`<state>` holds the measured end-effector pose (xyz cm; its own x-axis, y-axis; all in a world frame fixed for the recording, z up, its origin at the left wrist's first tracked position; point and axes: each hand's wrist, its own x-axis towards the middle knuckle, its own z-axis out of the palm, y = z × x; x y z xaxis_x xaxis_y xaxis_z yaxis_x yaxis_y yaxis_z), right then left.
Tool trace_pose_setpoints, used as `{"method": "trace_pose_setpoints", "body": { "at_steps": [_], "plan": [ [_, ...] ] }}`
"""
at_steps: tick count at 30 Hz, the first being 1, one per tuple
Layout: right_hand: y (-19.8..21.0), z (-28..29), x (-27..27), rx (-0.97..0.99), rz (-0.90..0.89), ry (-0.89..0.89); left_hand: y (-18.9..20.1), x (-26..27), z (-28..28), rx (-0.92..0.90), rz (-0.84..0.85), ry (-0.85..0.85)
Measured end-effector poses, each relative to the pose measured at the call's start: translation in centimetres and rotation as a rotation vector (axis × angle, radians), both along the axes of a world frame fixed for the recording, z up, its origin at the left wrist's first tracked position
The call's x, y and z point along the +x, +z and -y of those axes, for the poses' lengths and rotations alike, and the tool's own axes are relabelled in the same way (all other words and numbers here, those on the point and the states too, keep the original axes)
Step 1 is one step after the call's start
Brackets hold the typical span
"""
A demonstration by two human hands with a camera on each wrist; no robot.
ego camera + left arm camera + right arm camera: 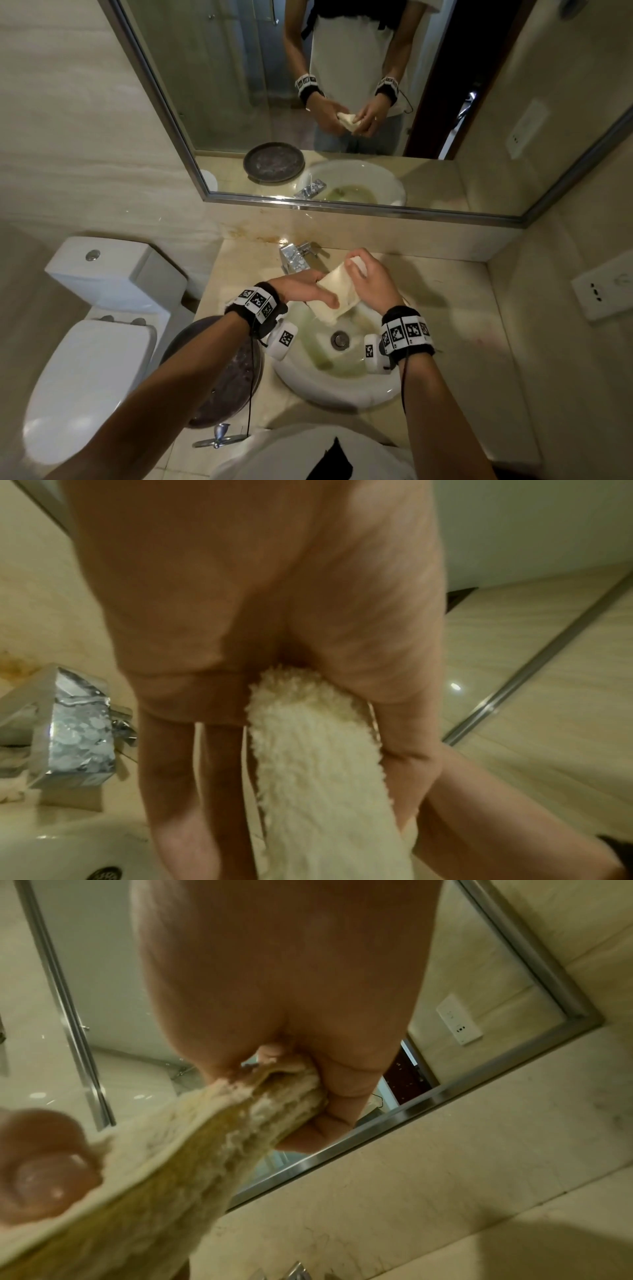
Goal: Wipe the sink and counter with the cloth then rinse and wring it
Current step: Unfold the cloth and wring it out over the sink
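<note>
A cream terry cloth [337,293] is held folded into a long strip over the white sink [342,394], just in front of the chrome faucet [294,257]. My left hand [317,291] holds its lower end, thumb on top and fingers underneath. My right hand [361,272] grips the upper end with fingers curled over it. In the left wrist view the cloth [318,777] runs along the palm beside straight fingers [178,791]. In the right wrist view the cloth [171,1177] leaves the right fist [318,1096] toward the left thumb [44,1164]. No water runs from the faucet.
The beige counter [462,308] spreads right of the sink to a wall with a socket [603,291]. A dark round dish [233,377] sits at the sink's left, a toilet [85,377] beyond it. The mirror [342,102] hangs behind the faucet. The drain [339,339] lies below the hands.
</note>
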<state>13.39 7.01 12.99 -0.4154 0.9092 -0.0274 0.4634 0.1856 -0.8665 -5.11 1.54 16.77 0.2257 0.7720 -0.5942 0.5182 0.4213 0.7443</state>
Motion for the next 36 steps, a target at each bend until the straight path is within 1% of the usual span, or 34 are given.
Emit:
{"method": "trace_pose_setpoints", "body": {
  "at_steps": [4,5,9,12,14,17,20,24,26,30,33,36],
  "plan": [
    [0.1,0.4,-0.2,0.058,0.011,-0.043,-0.3,0.7,0.0,0.03,-0.077,-0.057],
    [0.1,0.5,-0.2,0.069,0.006,-0.056,-0.4,1.0,0.1,0.028,-0.075,-0.05],
    [0.1,0.7,-0.1,0.051,-0.095,-0.078,-1.5,2.0,0.6,-0.005,0.071,-0.003],
    [0.1,0.7,0.2,0.008,-0.114,-0.084,-2.1,2.5,0.9,-0.067,0.192,0.034],
    [-0.1,0.9,0.3,0.012,-0.141,-0.077,-2.2,2.9,1.0,-0.056,0.164,-0.024],
    [-0.5,1.4,0.4,0.021,-0.154,-0.106,-2.3,3.8,1.0,0.053,-0.022,-0.119],
    [-1.1,1.8,0.7,-0.012,-0.167,-0.209,-2.5,4.9,0.7,0.218,-0.272,-0.152],
    [-2.8,1.7,1.1,-0.225,-0.112,-0.397,-3.6,6.4,0.7,0.394,-0.624,-0.234],
    [-3.1,1.9,1.4,-0.334,-0.131,-0.464,-4.3,7.2,0.8,0.468,-0.761,-0.278],
    [-3.8,2.8,2.7,-0.6,-0.173,-0.563,-4.7,8.8,0.9,0.575,-0.908,-0.417],
    [-5.4,3.1,3.6,-0.772,-0.202,-0.536,-5.1,9.5,0.8,0.613,-0.958,-0.496],
    [-5.9,2.6,4.3,-0.88,-0.192,-0.484,-5.5,9.9,0.7,0.644,-0.977,-0.51]
  ]
}}
